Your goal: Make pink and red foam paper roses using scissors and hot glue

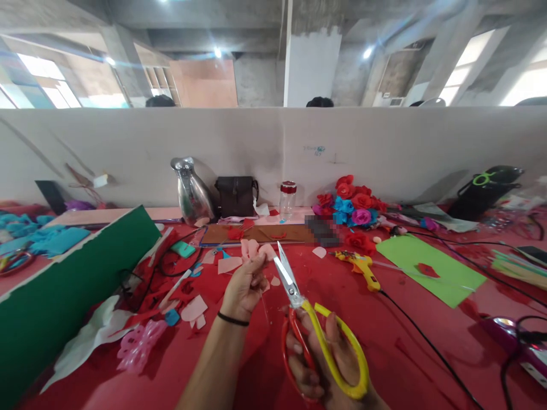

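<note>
Here, the left hand (pixel 244 289) pinches pink petal pieces (pixel 250 249) between its fingers above the red worktop (pixel 262 373). The right hand (pixel 317 348) grips the scissors (pixel 293 290) by their handles, slightly parted blades just beside those pieces.

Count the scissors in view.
2, it seems. One pair of scissors is in the right hand; what look like the handles of another pair show at the left edge, beyond the green board. More may be hidden under scraps.
</note>
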A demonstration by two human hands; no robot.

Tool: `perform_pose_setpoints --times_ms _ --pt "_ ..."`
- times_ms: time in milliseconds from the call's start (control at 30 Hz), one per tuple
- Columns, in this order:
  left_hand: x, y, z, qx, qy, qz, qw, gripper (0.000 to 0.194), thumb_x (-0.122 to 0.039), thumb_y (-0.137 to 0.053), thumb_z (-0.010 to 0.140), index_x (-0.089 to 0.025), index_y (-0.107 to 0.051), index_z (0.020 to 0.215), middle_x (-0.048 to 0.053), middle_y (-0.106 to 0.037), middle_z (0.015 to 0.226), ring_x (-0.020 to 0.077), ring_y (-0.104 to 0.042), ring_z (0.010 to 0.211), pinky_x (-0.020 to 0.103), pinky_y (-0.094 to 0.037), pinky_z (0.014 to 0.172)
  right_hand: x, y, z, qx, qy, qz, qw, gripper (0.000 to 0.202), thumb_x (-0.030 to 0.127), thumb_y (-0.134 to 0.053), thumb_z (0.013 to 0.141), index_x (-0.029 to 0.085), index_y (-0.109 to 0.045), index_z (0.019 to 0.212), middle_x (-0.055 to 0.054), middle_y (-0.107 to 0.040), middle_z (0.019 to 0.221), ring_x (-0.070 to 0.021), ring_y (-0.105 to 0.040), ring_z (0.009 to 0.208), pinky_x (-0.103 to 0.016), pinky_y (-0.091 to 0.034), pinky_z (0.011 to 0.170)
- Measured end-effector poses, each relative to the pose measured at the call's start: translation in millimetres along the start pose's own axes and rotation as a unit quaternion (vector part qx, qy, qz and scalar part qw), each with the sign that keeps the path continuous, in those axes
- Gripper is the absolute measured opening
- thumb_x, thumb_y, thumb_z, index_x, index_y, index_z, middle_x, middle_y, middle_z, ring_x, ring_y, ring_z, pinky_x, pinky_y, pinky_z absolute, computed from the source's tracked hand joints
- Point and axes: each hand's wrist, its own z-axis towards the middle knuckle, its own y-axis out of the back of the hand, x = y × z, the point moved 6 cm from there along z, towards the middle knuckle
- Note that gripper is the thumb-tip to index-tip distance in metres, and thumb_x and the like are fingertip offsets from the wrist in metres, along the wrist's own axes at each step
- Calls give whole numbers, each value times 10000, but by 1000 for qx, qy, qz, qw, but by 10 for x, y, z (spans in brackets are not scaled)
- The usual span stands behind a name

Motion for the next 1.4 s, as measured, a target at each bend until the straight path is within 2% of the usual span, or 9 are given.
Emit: perform_pose_setpoints --times_ms 700,833,933,1033,1100,1200,1267,1333,1400 --pt "7 -72 -31 59 -16 10 998 299 -213 -798 553 -123 -543 682 -80 -539 569 -39 -216 301 145 -185 334 23 -114 112 147 -7 68 987 570 722 -500 700 260 -569 1026 43 -533 696 -10 -353 365 -123 -264 311" --pt "-43 -25 -4 46 -30 15 998 298 -191 -797 544 -121 -526 646 -104 -471 496 -39 -197 295 137 -175 333 44 -55 111 176 -12 45 983 524 691 -445 765 213 -592 923 71 -476 561 -7 -288 278 -122 -235 251" --pt "-117 3 -5 45 -50 19 998 312 -181 -802 524 -126 -510 618 -125 -398 444 -35 -201 297 129 -193 343 135 77 83 104 7 -16 994 538 701 -475 738 201 -574 910 100 -407 501 0 -209 240 -128 -199 231" --pt "-171 7 -18 51 -69 29 996 333 -195 -817 487 -120 -518 615 -117 -418 454 -37 -213 304 130 -188 342 346 300 15 -81 43 -180 979 535 677 -498 742 215 -544 1009 103 -412 489 -16 -211 247 -149 -215 244" --pt "-165 2 -16 56 -69 49 995 326 -213 -813 498 -118 -522 609 -118 -386 436 -33 -213 305 133 -171 340 558 411 -56 -200 68 -388 897 461 575 -534 779 211 -538 1062 76 -463 487 -62 -353 294 -181 -307 307" --pt "-112 -10 0 63 -61 93 992 327 -243 -801 521 -122 -502 577 -120 -347 425 -29 -217 302 142 -147 339 853 435 -132 -319 74 -703 632 426 376 -582 785 201 -516 1168 -30 -616 649 -185 -602 573 -265 -438 522" --pt "-73 -24 6 72 -53 122 989 333 -259 -797 520 -122 -497 566 -114 -353 434 -29 -225 304 146 -130 340 931 418 -128 -336 30 -817 467 407 307 -534 810 201 -512 1203 -87 -660 772 -240 -640 711 -307 -446 610" --pt "-40 -44 0 83 -44 148 984 311 -273 -787 528 -118 -522 581 -107 -369 440 -26 -231 309 150 -119 342 965 388 -104 -326 -5 -866 378 354 268 -490 830 211 -553 1175 -118 -667 869 -257 -646 755 -324 -446 628" --pt "-21 -66 -15 88 -39 171 981 286 -280 -776 533 -112 -554 602 -94 -402 451 -25 -235 310 157 -114 344 1005 292 -53 -305 16 -886 348 288 236 -504 814 211 -633 1070 -148 -648 999 -294 -628 872 -367 -454 684"
